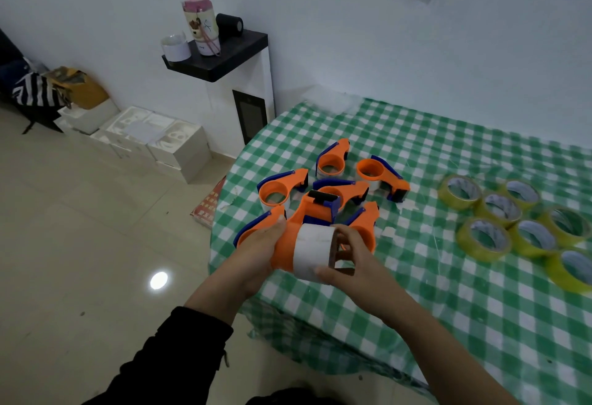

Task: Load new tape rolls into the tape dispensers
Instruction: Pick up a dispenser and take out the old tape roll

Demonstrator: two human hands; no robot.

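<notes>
I hold an orange and blue tape dispenser (301, 228) above the table's near left edge. My left hand (261, 249) grips its orange body from the left. A white cardboard core (312, 252) sits on its hub, and my right hand (347, 260) grips that core from the right. Several more orange dispensers (333, 164) lie in a cluster just behind. Several yellow tape rolls (499, 209) lie flat on the right side of the table.
The table wears a green and white checked cloth (416, 292). Left of it stands a white cabinet with a black shelf (230, 52) holding a bottle and cups. White boxes (153, 138) sit on the tiled floor.
</notes>
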